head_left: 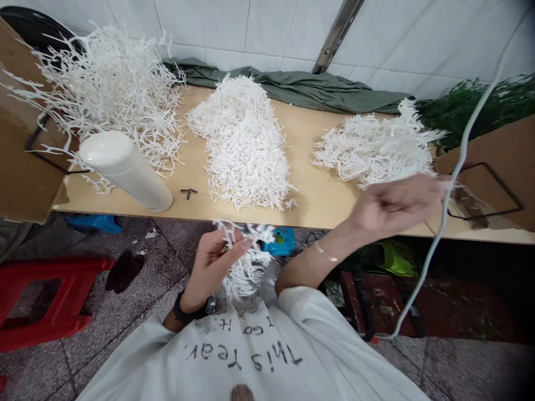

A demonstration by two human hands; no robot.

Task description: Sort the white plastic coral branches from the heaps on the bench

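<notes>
- 3 heaps of white plastic sprigs lie on the wooden table (317,195); the middle heap (244,142) sits between a white bottle (125,170) and the right heap (376,146).
- Left hand (213,264) is pinched on a sprig bunch (246,262), below the table edge, near the chest.
- Right hand (395,206) is blurred; I cannot tell its grip; it is at the right heap's near edge.
- A white cable (453,178) hangs across, beside a cardboard box (497,161).

— What is the left hand (213,262) holding?

— A white branched sprig (246,262), coral-like, pinched between thumb and fingers. Its tips fan out toward 2 o'clock and down toward 5 o'clock, below the table edge, against the shirt.

— And the right hand (393,206)?

— Blurred, at 3 o'clock from the sprig, touching the low white sprig heap (376,147) on its near side; whether it grips anything is unclear.
</notes>
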